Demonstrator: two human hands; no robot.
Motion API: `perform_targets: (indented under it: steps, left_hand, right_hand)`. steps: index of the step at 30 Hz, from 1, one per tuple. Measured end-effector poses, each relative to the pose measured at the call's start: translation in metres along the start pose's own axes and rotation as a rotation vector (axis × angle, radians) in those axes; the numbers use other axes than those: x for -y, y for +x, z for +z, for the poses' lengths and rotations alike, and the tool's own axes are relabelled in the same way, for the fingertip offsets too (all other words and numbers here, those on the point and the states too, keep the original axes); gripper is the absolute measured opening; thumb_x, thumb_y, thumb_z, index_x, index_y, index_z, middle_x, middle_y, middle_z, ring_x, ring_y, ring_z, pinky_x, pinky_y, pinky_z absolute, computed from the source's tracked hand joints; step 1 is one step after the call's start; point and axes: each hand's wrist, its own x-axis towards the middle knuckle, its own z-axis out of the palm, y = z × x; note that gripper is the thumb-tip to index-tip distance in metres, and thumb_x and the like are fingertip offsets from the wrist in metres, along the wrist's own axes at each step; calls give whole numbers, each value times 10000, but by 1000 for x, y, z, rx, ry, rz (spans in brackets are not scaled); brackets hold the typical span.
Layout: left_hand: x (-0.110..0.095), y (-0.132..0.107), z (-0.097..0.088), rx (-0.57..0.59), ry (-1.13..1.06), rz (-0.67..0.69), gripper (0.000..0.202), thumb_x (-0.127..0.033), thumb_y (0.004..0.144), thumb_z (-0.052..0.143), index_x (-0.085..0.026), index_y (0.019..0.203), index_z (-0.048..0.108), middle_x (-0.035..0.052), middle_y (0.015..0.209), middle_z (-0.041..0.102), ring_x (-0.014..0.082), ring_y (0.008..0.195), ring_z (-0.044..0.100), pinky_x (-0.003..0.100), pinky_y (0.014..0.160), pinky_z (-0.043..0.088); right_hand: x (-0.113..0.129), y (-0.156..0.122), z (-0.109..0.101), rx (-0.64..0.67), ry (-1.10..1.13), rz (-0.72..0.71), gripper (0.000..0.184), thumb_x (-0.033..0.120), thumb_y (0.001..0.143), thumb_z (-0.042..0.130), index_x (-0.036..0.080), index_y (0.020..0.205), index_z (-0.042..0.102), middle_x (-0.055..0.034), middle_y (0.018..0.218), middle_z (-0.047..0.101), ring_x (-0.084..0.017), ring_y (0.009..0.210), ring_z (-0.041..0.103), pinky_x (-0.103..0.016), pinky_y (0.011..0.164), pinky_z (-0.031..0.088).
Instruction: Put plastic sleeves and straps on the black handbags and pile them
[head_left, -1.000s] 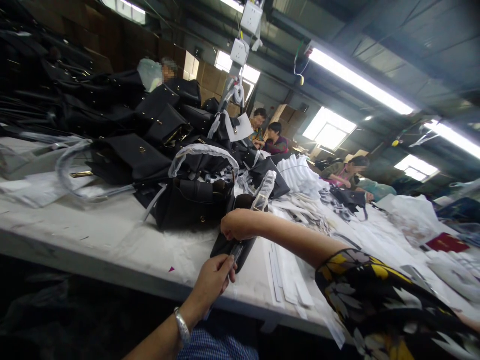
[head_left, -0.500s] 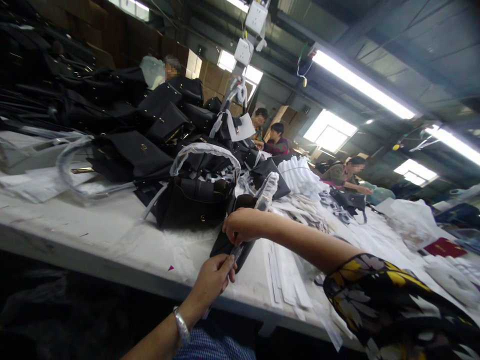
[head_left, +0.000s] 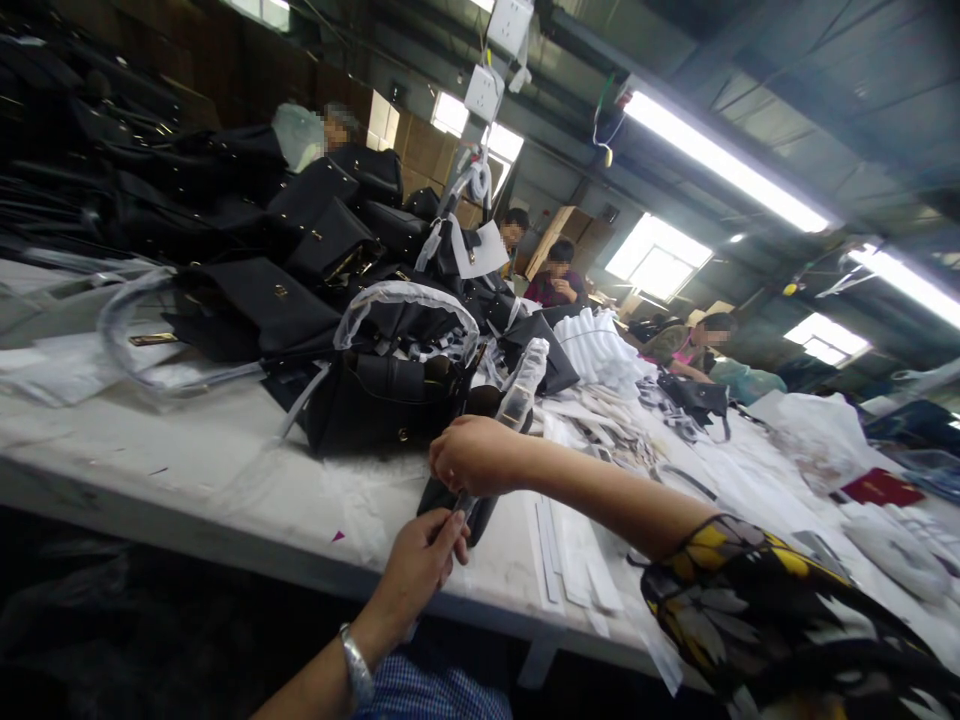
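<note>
Long bright lamps hang in a big room, and people sit behind a white table [head_left: 225,440]. Clock times here start from the right hand [head_left: 476,455]. Under both hands, near the table's front edge, is a black bag [head_left: 486,515]. Its wrapped handle [head_left: 523,385] sticks up at one o'clock. The left hand [head_left: 427,555], at seven o'clock, has thumb and finger pinched on a thin grey strip [head_left: 466,504] in front of the bag. The right hand is curled just above the strip, right by the left hand; what its fingers grip cannot be told. At ten o'clock stands a black handbag [head_left: 375,415], with a heap of black bags [head_left: 247,190] farther out. White strips [head_left: 574,560] lie at four o'clock, a red booklet [head_left: 885,487] at three.
</note>
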Motion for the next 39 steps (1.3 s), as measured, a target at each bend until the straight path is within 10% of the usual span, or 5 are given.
perform_targets:
  steps: [19,24,29,33,39]
  left_hand:
    - [-10,-3,-12,63,-402,-216,362,-483,819,673,-131,901,641,-58,660,505,-14,406,225,111,361,161]
    - [3,-1,5,38,-164,-108,411,-553,855,592,-146,879,636,-22,691,585,19,425,371,132,382,256]
    - [13,5,20,99,55,-1,469,-595,860,542,-141,841,659,31,692,658,133,561,599,230,513,467]
    - [-14,12,2,135,205,143,491,-573,905,473,-136,876,695,88,791,725,217,753,690,326,714,538]
    - [-68,35,-36,-328,402,493,438,-498,892,540,-211,1217,598,98,1171,683,251,1034,661,360,830,553]
  right_hand:
    - [69,-95,131,-805,37,220,209,113,924,548,200,1074,664,-34,1119,732,-166,1005,668,-386,1034,461]
    - [29,-97,74,-1149,862,840,246,371,953,508,244,1100,658,-74,1141,703,-234,1083,639,-406,985,488]
    - [-55,-86,-6,-1136,1923,828,403,552,918,490,167,940,610,-60,744,674,-170,624,631,-301,610,559]
    - [-90,-112,-47,-1047,1741,859,315,443,842,665,144,753,620,49,504,462,-53,387,335,-173,360,318]
    - [-109,-176,-91,-878,1188,785,355,450,670,834,134,727,683,61,485,446,-49,420,355,-192,382,255]
